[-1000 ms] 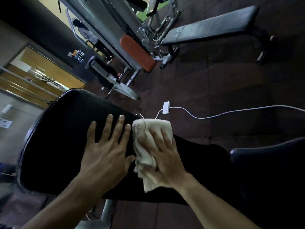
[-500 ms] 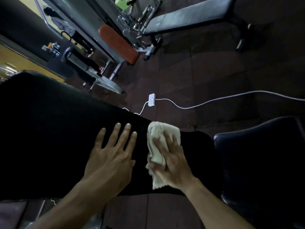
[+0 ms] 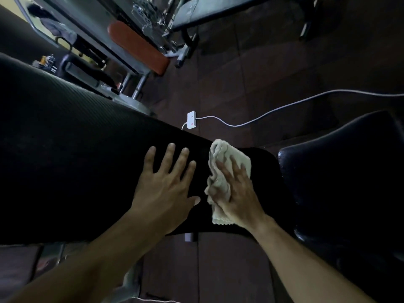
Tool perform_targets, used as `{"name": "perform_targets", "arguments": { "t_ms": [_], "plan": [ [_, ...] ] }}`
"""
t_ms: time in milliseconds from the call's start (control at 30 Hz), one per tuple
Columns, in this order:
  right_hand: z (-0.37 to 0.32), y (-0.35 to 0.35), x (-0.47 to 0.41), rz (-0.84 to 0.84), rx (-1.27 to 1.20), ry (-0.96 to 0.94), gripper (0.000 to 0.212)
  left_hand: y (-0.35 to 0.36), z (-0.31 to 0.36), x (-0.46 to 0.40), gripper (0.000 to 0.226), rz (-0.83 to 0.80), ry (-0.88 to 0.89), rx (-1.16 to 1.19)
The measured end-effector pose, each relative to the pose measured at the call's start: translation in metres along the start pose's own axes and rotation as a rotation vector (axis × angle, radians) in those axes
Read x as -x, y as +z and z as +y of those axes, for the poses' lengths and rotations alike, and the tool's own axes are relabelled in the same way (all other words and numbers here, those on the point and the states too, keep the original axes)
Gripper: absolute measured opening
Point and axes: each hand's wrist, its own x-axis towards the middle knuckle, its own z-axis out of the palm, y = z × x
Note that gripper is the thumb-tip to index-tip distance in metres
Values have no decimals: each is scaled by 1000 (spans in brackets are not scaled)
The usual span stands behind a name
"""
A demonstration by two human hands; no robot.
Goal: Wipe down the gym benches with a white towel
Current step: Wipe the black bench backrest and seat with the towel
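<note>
Nearest to me, my right hand point(image 3: 235, 193) lies flat on the white towel point(image 3: 227, 171), fingers straight and spread, pressing the cloth onto the black bench pad point(image 3: 76, 160) near its narrow right end. The towel is bunched into folds, its far end reaching the pad's far edge and its near corner poking out below my palm toward the near edge. My worry here is the bunching: with only a flat palm on it and no pinch, I judge the cloth could roll up or slide out from under my hand on the textured surface, leaving streaks unwiped. The pad's rounded right end is just beside the towel, so a stroke carried too far could push it off into the gap before the neighbouring black seat point(image 3: 349, 182).

My left hand point(image 3: 166, 189) rests just beside the towel, apart from it, palm down, fingers wide and straight, holding nothing, bracing on the pad. If I lean too hard there, I suspect the bench could shift.

Beyond the far edge, a white socket box point(image 3: 191, 120) and its white cable point(image 3: 284, 106) lie on the dark floor, a trip hazard when I move on. Farther off stand an orange pad point(image 3: 140, 48) and another bench point(image 3: 218, 9), not yet reached.
</note>
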Motion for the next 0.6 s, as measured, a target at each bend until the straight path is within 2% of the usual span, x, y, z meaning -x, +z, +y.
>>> {"name": "perform_targets", "arguments": {
  "t_ms": [133, 267, 367, 467, 600],
  "plan": [
    [-15, 11, 57, -6, -45, -150, 68, 3, 1, -4, 79, 12, 4, -7],
    [-5, 10, 38, -29, -70, -45, 76, 6, 2, -3, 77, 30, 16, -7],
    [-13, 5, 22, 23, -135, 69, 69, 7, 5, -2, 76, 46, 22, -18],
    [-19, 14, 60, 26, -34, -26, 71, 10, 17, 2, 76, 33, 55, 10],
    [6, 20, 89, -16, -69, -61, 78, 21, 38, 4, 80, 21, 127, 17]
  ]
}}
